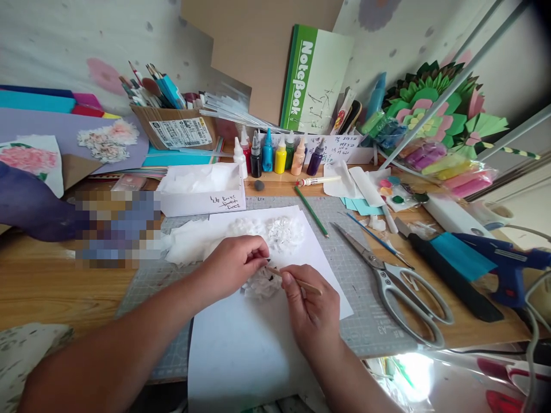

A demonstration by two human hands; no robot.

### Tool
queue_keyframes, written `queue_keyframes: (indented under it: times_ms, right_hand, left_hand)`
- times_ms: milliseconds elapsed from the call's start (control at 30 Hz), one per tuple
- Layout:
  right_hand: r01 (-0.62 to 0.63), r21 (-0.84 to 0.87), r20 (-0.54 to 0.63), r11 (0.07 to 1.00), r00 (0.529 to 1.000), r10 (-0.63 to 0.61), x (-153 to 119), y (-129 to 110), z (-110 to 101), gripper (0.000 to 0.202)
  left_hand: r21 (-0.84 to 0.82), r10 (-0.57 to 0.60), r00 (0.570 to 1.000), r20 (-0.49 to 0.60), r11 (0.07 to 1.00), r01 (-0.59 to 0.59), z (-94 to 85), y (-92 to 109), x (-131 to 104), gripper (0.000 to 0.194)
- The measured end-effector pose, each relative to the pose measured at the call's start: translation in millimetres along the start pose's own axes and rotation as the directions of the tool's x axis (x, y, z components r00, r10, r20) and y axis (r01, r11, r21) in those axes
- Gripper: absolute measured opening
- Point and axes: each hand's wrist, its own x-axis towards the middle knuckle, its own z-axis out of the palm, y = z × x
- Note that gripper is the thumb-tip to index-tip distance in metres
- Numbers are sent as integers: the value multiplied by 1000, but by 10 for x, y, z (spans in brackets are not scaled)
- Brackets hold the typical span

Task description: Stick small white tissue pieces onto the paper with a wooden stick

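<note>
My right hand (312,304) grips a thin wooden stick (307,286), whose tip points left toward my other hand. My left hand (241,264) is closed in a pinch near that tip, and what lies between its fingers is too small to make out. Under both hands is a ruffled white paper cluster (260,288) with small dark spots. Two more fluffy white clusters (284,234) lie just beyond, on a white sheet (241,355). Crumpled white tissue (185,244) spreads to the left of the sheet.
A grey cutting mat (357,287) lies beneath. Large scissors (400,287), a black-handled knife (456,281) and a blue glue gun (510,267) are at the right. Behind stand a white box (202,201), paint bottles (280,156) and a green pencil (311,211).
</note>
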Motion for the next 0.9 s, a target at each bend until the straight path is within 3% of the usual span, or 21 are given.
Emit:
queue_keyframes:
  times_ms: [300,400,600,900]
  right_hand:
    - [152,-93,81,984,986,-144,-14,-11,93,22]
    - [94,-69,44,993,995,-91,-32,-16,46,22]
    - [-61,-21,-147,998,987,57,-37,-2,-43,22]
    - [-36,0,-23,999,999,36,13,-20,-3,28]
  left_hand:
    - [6,67,998,-13,998,-67,-21,-54,5,12]
    - [4,68,998,-10,998,-68,-25,-72,1,12]
    - [9,69,995,-67,998,-68,-116,-89,-26,15]
    - [72,107,960,-259,993,-92,-340,-121,-69,21]
